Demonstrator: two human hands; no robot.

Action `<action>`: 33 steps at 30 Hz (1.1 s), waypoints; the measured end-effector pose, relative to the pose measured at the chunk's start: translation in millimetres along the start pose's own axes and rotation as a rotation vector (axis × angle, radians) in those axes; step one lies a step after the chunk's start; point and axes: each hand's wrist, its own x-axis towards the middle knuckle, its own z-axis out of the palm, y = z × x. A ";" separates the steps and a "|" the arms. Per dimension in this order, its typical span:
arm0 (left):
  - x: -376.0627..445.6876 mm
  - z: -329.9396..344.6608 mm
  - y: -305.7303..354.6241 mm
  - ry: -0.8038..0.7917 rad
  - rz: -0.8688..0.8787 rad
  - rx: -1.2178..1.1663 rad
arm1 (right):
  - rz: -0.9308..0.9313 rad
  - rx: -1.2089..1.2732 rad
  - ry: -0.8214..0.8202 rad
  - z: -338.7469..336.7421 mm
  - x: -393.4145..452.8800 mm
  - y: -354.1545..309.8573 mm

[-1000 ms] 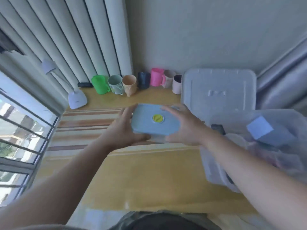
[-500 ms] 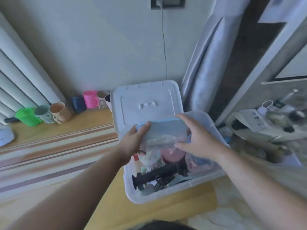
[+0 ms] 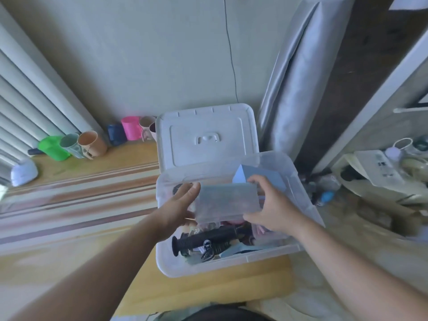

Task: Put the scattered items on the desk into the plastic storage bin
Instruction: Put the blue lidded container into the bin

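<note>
Both hands hold a pale blue container over the open plastic storage bin.

The left hand [image 3: 179,206] clasps the left end of the container [image 3: 227,201] and the right hand [image 3: 269,206] clasps its right end, each grip closed on it, the container tilted on edge above the jumble inside the bin [image 3: 222,262]. No brand, label or writing can be read on any of it; the print on the papers [image 3: 379,169] at the far right is too blurred to make out. One bin stands on the desk [image 3: 76,246], with one white lid [image 3: 206,135] propped upright behind it. Inside lie one black ribbed handle [image 3: 203,238] and a pale blue box [image 3: 259,178], among other things too tangled to count. Seven cups [image 3: 92,143] line the wall: green, pale green, tan, navy, pink and two pale ones. One white lamp base [image 3: 23,173] sits at the far left.
</note>
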 end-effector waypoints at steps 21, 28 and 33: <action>-8.9 54.8 -68.2 0.069 0.510 1.156 | -0.122 -0.504 -0.196 34.8 -9.9 53.6; 11.4 53.8 -50.2 0.147 0.466 1.517 | -0.128 -0.670 -0.212 29.9 -4.4 47.9; 18.0 60.9 -53.1 0.173 0.488 1.495 | -0.210 -0.654 -0.045 31.3 1.5 39.1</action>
